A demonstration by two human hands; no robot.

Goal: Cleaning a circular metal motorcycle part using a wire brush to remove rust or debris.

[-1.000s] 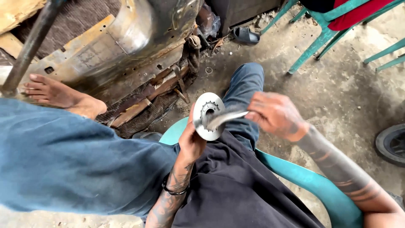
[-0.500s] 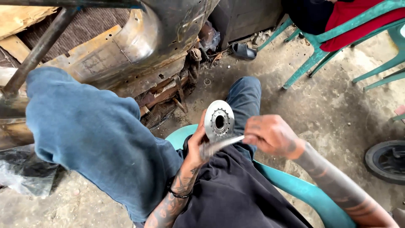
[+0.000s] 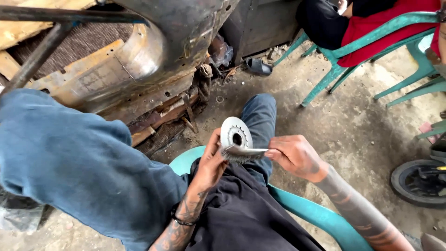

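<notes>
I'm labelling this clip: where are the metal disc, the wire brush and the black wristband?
metal disc [image 3: 231, 128], head view, upper face.
wire brush [image 3: 241, 155], head view, bristle end.
black wristband [image 3: 179, 220], head view, band on left wrist.

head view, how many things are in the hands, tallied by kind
round metal disc, held by the left hand: 1
wire brush, held by the right hand, bristles against the disc: 1
total: 2

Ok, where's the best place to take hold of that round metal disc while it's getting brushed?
Probably by the lower left rim of the disc, coming from the left, as the left hand does. It stands on edge with its toothed centre hole facing up, so an edge grip leaves the face open for the wire brush.
</notes>
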